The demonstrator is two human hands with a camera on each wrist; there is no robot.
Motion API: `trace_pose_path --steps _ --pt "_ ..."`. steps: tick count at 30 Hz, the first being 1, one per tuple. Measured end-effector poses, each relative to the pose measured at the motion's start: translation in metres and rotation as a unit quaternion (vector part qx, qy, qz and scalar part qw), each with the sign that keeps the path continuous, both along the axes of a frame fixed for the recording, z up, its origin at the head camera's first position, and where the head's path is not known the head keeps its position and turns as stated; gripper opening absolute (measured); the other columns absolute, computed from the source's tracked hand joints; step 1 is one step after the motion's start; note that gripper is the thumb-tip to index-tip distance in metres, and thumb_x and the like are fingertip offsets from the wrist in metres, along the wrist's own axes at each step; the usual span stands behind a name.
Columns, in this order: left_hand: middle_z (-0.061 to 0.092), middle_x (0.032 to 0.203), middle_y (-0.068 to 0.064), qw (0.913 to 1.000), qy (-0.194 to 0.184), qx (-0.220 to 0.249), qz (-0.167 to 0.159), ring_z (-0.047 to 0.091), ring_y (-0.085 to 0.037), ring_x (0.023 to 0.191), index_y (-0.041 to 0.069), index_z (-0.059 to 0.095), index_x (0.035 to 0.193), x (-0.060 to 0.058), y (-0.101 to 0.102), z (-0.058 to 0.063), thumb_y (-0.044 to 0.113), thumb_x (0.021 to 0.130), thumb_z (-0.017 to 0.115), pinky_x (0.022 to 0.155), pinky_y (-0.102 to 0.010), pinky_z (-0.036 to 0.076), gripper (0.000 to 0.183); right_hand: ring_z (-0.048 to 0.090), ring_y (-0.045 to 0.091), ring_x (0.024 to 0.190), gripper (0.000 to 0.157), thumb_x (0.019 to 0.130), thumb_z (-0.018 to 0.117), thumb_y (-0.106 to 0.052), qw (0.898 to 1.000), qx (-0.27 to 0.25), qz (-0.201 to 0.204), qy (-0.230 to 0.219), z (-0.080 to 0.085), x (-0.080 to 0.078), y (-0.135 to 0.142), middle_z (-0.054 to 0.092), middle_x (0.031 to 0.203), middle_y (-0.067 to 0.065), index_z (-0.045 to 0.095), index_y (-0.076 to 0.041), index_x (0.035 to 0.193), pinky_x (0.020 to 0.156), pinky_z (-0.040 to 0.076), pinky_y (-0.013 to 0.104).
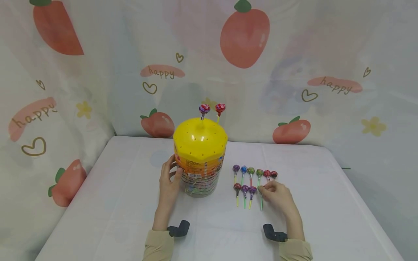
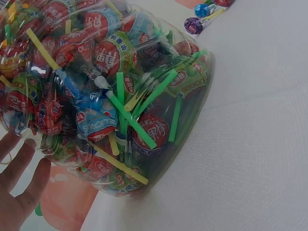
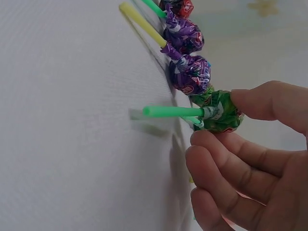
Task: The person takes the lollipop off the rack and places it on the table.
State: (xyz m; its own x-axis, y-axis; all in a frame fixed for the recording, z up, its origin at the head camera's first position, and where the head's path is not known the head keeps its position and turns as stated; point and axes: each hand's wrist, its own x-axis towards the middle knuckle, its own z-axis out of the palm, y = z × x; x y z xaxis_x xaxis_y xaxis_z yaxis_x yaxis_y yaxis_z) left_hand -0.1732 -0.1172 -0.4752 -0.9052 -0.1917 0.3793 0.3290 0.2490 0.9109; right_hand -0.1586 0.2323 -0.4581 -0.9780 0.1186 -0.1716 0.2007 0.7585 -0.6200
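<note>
A clear plastic jar (image 1: 202,186) full of wrapped lollipops stands upright left of the table's middle, topped by a yellow lid (image 1: 200,141) with small holes. Two lollipops stick up from the lid, one purple and red (image 1: 204,108) and one red (image 1: 220,108). My left hand (image 1: 170,181) rests against the jar's left side, its fingers fairly straight in the left wrist view. With thumb and fingertips, my right hand (image 1: 279,195) pinches a green-wrapped lollipop (image 3: 224,110) by its head. Its green stick points away from the palm.
Two rows of lollipops lie right of the jar: a back row with a blue one (image 1: 244,169) and a front row with a purple one (image 1: 245,189). A white cloth covers the table (image 1: 209,235). A printed curtain (image 1: 202,36) hangs behind.
</note>
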Motion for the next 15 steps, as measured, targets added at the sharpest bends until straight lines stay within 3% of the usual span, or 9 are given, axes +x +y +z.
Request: trace_pose_path --steps 15 --pt "0.049 0.136 -0.004 1.0 0.0 -0.002 -0.002 0.047 -0.021 0.126 0.025 0.039 0.146 -0.0008 -0.0007 -0.0015 0.028 0.097 0.057 0.101 -0.051 0.043 0.052 0.052 0.015 0.065 0.034 0.091 0.062 -0.031 1.0 0.02 0.014 0.001 -0.0022 0.0015 -0.0033 0.064 0.069 0.004 0.062 0.002 0.099 0.06 0.036 0.026"
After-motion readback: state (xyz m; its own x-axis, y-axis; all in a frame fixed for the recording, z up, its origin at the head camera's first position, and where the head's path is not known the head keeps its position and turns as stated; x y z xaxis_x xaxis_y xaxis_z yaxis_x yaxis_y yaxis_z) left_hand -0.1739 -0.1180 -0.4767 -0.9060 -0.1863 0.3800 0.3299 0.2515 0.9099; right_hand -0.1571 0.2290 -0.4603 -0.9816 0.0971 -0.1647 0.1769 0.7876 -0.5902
